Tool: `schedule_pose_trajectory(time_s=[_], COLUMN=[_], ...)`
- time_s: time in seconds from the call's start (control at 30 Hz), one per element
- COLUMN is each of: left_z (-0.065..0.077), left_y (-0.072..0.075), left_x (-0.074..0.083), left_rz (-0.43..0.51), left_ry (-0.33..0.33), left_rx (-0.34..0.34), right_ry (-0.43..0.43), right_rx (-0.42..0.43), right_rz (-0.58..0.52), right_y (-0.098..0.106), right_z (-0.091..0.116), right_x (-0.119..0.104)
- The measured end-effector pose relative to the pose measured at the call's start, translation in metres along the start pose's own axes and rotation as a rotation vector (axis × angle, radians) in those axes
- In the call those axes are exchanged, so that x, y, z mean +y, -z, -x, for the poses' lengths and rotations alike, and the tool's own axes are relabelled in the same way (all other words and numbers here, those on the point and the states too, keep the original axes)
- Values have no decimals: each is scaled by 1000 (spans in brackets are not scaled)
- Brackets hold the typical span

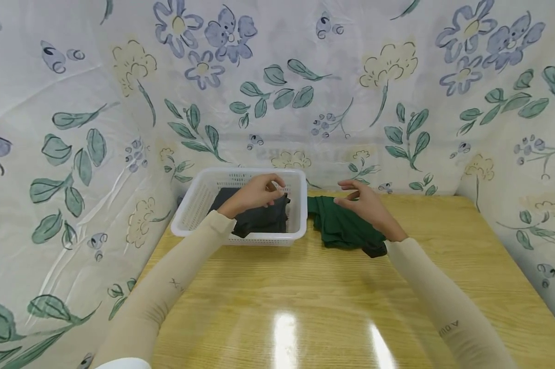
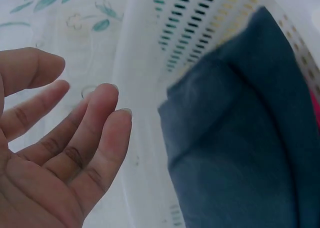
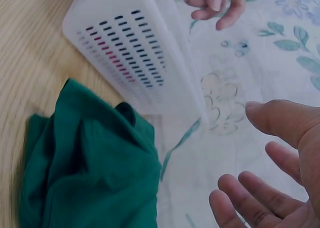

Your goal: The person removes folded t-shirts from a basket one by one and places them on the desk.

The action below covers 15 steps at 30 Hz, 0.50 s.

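Note:
Dark folded cloth (image 2: 230, 138) lies inside a white plastic basket (image 1: 240, 237) with slotted sides. Above the basket hovers my left hand (image 1: 258, 193), its fingers loosely bent and nothing between them. A dark green folded cloth (image 1: 344, 225) rests on the table just right of the basket, a black patch showing at its near right corner. Over that green cloth my right hand (image 1: 366, 204) is raised, thumb and fingers apart, holding nothing. In the right wrist view the green cloth (image 3: 95, 163) sits clear of the fingers.
The wooden table (image 1: 277, 287) stretches toward me and to the right. A floral sheet (image 1: 277, 102) hangs behind it and along both sides. Something red or pink (image 3: 111, 57) shows through the basket's slots.

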<state>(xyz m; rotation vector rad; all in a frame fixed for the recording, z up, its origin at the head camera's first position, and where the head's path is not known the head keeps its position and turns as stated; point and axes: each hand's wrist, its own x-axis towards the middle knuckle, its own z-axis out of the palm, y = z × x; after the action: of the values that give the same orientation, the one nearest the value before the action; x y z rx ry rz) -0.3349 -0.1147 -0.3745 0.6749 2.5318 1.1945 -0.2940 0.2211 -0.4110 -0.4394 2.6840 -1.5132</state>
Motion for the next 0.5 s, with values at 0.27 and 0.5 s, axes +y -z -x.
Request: schedule_pose_trajectory(time_s=[0.27, 0.5], left_z=[15, 25], left_y=[16, 32], left_x=[-22, -30], left_rz=[2, -29], left_ry=[10, 43], left_rx=[39, 79], right_ry=[32, 34], right_rx=[-31, -54], right_rz=[-5, -12], right_y=[-14, -33], right_z=[-8, -15], right_x=[-13, -21])
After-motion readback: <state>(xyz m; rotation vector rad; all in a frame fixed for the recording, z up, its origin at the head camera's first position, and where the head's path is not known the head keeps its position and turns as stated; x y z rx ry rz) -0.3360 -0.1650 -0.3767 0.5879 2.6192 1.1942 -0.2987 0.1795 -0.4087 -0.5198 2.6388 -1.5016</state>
